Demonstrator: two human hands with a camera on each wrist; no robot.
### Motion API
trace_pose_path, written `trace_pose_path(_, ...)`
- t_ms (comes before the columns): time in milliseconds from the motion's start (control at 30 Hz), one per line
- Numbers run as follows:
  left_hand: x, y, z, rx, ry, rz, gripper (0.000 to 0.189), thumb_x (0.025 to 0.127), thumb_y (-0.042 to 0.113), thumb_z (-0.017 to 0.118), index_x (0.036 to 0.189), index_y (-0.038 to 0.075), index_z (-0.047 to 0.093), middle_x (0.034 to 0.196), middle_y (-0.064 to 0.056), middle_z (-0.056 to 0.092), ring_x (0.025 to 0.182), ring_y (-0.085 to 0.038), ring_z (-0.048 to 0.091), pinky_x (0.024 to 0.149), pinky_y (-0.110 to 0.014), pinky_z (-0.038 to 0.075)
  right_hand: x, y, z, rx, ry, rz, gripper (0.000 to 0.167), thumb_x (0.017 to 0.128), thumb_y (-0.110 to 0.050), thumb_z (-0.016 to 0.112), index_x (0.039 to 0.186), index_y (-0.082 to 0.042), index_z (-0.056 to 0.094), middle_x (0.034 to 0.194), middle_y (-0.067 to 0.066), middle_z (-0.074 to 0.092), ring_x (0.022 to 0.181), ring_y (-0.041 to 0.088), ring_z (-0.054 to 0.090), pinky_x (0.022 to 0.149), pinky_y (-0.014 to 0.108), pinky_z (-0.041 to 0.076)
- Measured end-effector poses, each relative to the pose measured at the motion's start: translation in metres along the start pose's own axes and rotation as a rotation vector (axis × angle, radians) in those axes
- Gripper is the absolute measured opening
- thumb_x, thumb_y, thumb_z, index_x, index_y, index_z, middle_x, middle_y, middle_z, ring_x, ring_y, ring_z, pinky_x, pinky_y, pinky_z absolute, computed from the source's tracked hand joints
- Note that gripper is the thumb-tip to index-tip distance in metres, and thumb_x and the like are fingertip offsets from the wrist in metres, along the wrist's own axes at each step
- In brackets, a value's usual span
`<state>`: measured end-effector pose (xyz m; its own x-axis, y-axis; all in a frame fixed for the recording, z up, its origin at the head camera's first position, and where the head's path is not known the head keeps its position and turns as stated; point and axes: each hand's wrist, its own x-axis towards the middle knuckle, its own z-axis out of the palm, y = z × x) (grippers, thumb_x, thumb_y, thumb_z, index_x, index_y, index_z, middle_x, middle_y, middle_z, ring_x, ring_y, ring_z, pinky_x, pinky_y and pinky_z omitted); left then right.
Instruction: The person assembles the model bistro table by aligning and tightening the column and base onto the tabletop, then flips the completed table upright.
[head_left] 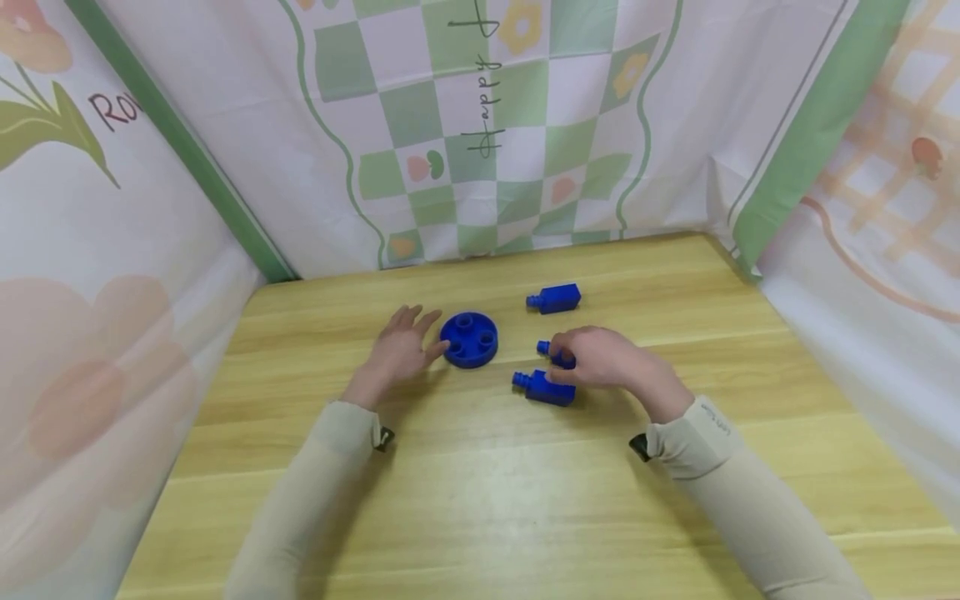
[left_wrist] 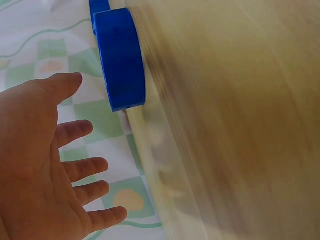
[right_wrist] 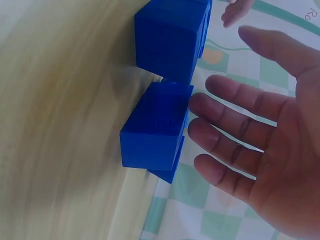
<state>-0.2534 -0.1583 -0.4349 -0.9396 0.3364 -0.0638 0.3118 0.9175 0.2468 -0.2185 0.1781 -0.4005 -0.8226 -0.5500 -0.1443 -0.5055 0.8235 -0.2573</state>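
A round blue base (head_left: 471, 357) with three raised sockets lies on the table. My left hand (head_left: 399, 350) is beside it, fingers spread, the thumb overlapping the rim in the head view. In the left wrist view, the base (left_wrist: 121, 62) stands apart from the thumb. Three blue blocks with threaded necks lie to its right: a far one (head_left: 560, 298), a middle one (head_left: 543, 347) and a near one (head_left: 553, 390). Over the middle and near blocks hovers my right hand (head_left: 603, 357), partly hiding both. The right wrist view has its loosely bent fingers (right_wrist: 215, 135) beside the middle block (right_wrist: 152, 147).
The wooden table (head_left: 480, 500) ends at the back against a hanging cloth (head_left: 517, 108) with green and white checks. Printed cloth also hangs at the left (head_left: 97, 333) and right (head_left: 885, 275).
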Motion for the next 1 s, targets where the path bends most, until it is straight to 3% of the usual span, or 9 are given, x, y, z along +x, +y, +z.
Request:
trace_pose_path(200, -0.001, 0.004, 0.003, -0.015, -0.013, 0.0, 0.07, 0.1, 0.057, 0.046, 0.158, 0.022, 0.029, 0.165, -0.019, 0.021, 0.154, -0.042, 0.013, 0.122, -0.061, 0.02, -0.001, -0.003, 0.004, 0.002, -0.057, -0.025, 0.049, 0.088, -0.049, 0.071, 0.117, -0.01, 0.068, 0.09, 0.001, 0.066, 0.079, 0.014, 0.058, 0.073, 0.036, 0.051)
trace_pose_path(400, 0.002, 0.007, 0.009, 0.03, -0.018, 0.014, 0.072, 0.099, 0.061, 0.045, 0.157, 0.021, 0.03, 0.164, -0.019, 0.024, 0.154, -0.041, 0.015, 0.124, -0.056, 0.018, -0.004, -0.008, 0.006, -0.008, -0.102, -0.025, 0.05, 0.085, -0.047, 0.075, 0.118, -0.011, 0.068, 0.097, 0.001, 0.069, 0.084, 0.015, 0.062, 0.079, 0.039, 0.055)
trace_pose_path(567, 0.004, 0.008, 0.012, 0.05, -0.016, 0.019, 0.075, 0.098, 0.063, 0.046, 0.157, 0.019, 0.03, 0.163, -0.019, 0.025, 0.154, -0.04, 0.016, 0.125, -0.054, 0.018, -0.003, -0.01, 0.007, -0.029, -0.124, -0.002, 0.049, 0.081, -0.042, 0.079, 0.118, -0.012, 0.068, 0.097, 0.001, 0.069, 0.084, 0.016, 0.062, 0.077, 0.038, 0.055)
trace_pose_path(800, 0.004, 0.01, 0.014, 0.036, -0.036, 0.009, 0.08, 0.096, 0.065, 0.049, 0.157, 0.018, 0.03, 0.164, -0.019, 0.024, 0.154, -0.041, 0.015, 0.124, -0.057, 0.019, -0.004, -0.013, 0.011, -0.038, -0.158, 0.048, 0.043, 0.08, -0.035, 0.083, 0.114, -0.014, 0.069, 0.103, 0.002, 0.071, 0.089, 0.017, 0.065, 0.082, 0.042, 0.057)
trace_pose_path(1000, 0.003, 0.011, 0.015, 0.02, -0.054, -0.01, 0.081, 0.095, 0.066, 0.049, 0.157, 0.018, 0.03, 0.165, -0.018, 0.022, 0.154, -0.04, 0.013, 0.123, -0.058, 0.02, -0.004, -0.014, 0.012, -0.047, -0.151, 0.048, 0.035, 0.08, -0.031, 0.083, 0.107, -0.014, 0.07, 0.097, 0.0, 0.069, 0.086, 0.016, 0.063, 0.08, 0.041, 0.057)
